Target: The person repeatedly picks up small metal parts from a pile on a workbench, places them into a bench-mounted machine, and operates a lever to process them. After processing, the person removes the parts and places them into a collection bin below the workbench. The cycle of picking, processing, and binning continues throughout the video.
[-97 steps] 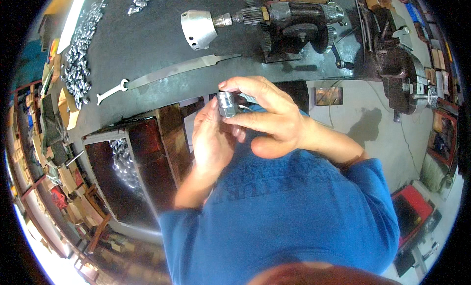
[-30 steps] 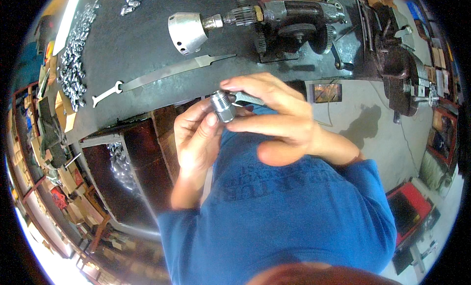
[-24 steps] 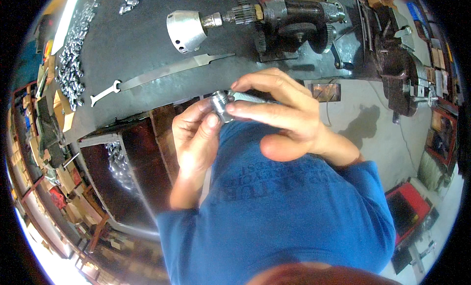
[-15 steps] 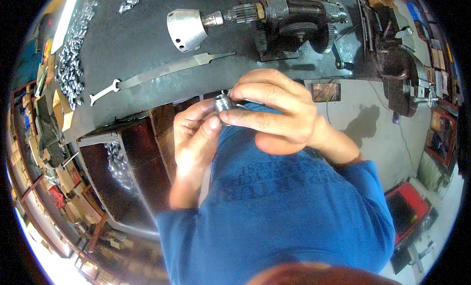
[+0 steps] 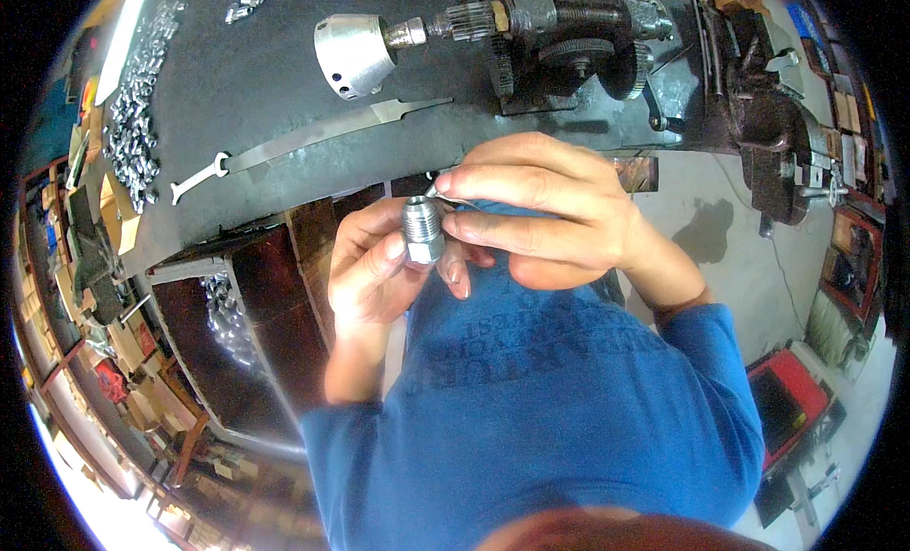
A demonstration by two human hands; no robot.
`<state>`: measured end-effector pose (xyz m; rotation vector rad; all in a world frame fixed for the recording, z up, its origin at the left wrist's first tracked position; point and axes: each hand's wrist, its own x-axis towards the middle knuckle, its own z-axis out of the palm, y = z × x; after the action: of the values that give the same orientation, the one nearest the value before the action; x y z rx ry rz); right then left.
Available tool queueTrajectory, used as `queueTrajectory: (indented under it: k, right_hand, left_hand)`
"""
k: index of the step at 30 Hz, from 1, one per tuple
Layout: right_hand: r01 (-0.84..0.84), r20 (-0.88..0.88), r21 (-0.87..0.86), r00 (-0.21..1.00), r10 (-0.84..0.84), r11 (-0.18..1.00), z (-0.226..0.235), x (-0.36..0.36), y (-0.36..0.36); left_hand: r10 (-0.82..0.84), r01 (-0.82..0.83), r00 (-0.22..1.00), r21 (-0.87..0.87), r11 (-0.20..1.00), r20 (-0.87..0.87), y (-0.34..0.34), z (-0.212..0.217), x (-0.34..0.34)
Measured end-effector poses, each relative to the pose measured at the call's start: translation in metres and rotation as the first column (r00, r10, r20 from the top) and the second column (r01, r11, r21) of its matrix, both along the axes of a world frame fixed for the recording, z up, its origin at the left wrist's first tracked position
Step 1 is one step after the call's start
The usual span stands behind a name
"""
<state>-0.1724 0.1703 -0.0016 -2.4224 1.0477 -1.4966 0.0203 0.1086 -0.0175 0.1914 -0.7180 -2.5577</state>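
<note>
A shiny threaded hex fitting [image 5: 423, 231] stands roughly upright between the fingertips of my left hand [image 5: 368, 267], thread upward, open bore on top. My right hand [image 5: 555, 215] comes in from the right with its fingers bent. Its index and middle fingers pinch a slim metal tool [image 5: 433, 190] beside the fitting's upper rim; most of the tool is hidden, so its kind is unclear. One right fingertip is at the fitting's thread. Both hands are held in front of my blue shirt, just off the workbench's [image 5: 275, 87] near edge.
On the bench are a flat file [image 5: 322, 134], an open-end wrench [image 5: 201, 176] and a geared machine [image 5: 569, 54] with a silver cone-shaped head [image 5: 351, 56]. Many small metal fittings [image 5: 133, 139] lie piled at the left. A vise [image 5: 773, 153] is at the right, an open drawer [image 5: 275, 305] below left.
The fitting has come slightly down and left, and turned so its hex part and open bore show more. The right hand has shifted slightly to the right.
</note>
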Motion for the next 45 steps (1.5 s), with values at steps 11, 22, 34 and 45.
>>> queueTrajectory:
  k: [11,22,34,45]
  right_hand:
    - [0.077,0.028,0.01,0.997,-0.078,0.997,-0.005,0.016,-0.007]
    - [0.112,0.004,0.1,0.994,-0.113,0.989,-0.009,0.014,-0.007]
    - [0.072,-0.088,0.117,0.994,-0.062,0.99,-0.009,0.005,-0.003]
    - [0.021,0.007,0.13,1.0,-0.022,0.991,-0.008,0.002,-0.001]
  left_hand:
    - [0.16,-0.14,0.964,-0.106,0.984,0.21,0.008,0.011,-0.009]
    - [0.162,-0.135,0.947,-0.112,0.984,0.276,0.004,0.005,-0.008]
    - [0.087,-0.088,0.996,0.271,0.958,0.016,0.001,-0.002,-0.005]
    - [0.08,-0.082,0.997,0.329,0.941,0.019,0.004,0.001,-0.008]
